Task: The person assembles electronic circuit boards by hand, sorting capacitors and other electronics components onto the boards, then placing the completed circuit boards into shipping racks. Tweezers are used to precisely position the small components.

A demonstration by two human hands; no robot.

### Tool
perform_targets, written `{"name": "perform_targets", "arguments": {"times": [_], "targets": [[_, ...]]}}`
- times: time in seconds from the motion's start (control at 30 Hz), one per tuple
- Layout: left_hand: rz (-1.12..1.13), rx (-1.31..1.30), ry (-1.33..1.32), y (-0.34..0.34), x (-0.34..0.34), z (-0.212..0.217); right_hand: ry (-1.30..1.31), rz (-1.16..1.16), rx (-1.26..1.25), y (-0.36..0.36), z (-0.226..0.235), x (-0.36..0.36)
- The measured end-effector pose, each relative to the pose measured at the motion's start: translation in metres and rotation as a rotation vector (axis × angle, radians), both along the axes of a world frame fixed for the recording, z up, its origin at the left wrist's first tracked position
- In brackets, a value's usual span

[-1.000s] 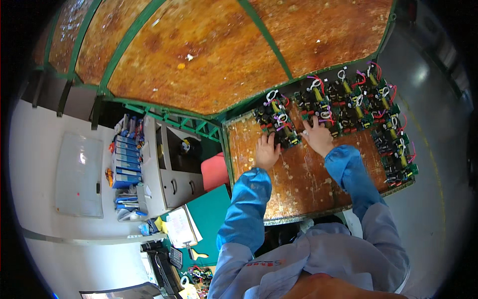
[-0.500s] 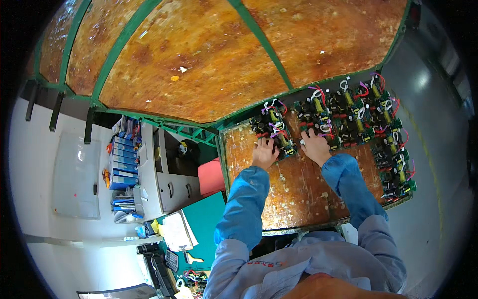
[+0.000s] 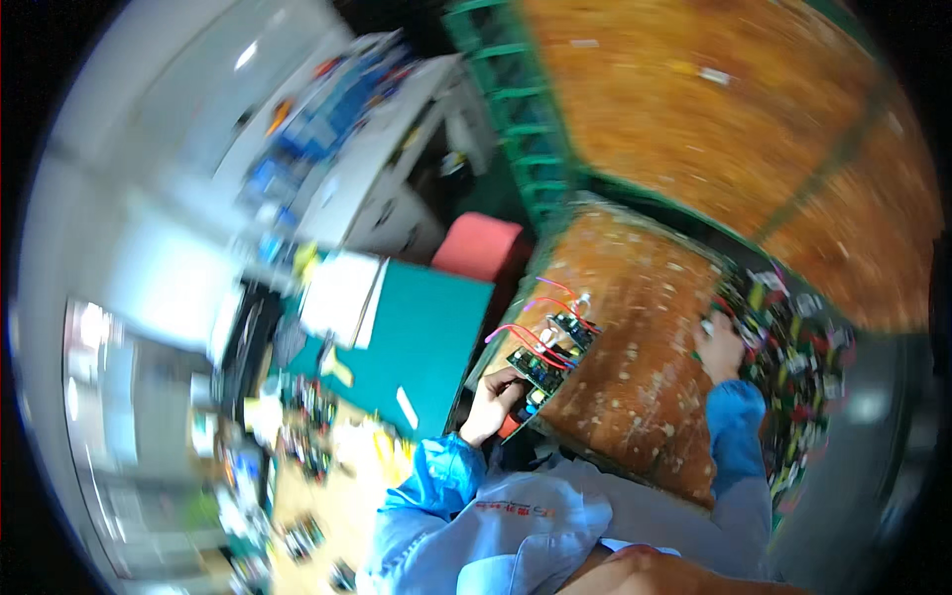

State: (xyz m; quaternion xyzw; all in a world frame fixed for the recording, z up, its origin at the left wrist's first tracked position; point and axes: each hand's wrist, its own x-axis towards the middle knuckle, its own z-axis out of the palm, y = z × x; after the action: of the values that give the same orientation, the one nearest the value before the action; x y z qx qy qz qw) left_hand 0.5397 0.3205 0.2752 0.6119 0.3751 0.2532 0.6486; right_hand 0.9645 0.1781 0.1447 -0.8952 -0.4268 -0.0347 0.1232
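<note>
Scuffed, pale-specked brown tabletop [image 3: 635, 382], circuit boards [image 3: 796, 362] crowded along its right side, blurred

A pale blue-grey shirt [image 3: 630, 496] is being worn, its cloth being broken by soft folds. At the chest, a small red printed marking [image 3: 521, 509] is being shown, its detail being lost in blur. The neck is being framed by a turned-down collar [image 3: 570, 545] of the same pale cloth. The forearms are being covered by separate sleeves of brighter blue: the left cover [image 3: 441, 471] and the right cover [image 3: 736, 426] are both being creased along their length and gathered in at the wrist. The left hand [image 3: 488, 409] and right hand [image 3: 722, 349] are being left ungloved.
</note>
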Motion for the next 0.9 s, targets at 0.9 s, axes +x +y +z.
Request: {"name": "perform_targets", "arguments": {"times": [0.9], "targets": [[0.959, 0.297, 0.214, -0.078, -0.474, 0.017, 1.552, 0.535, 0.118, 0.131, 0.243, -0.484]]}}
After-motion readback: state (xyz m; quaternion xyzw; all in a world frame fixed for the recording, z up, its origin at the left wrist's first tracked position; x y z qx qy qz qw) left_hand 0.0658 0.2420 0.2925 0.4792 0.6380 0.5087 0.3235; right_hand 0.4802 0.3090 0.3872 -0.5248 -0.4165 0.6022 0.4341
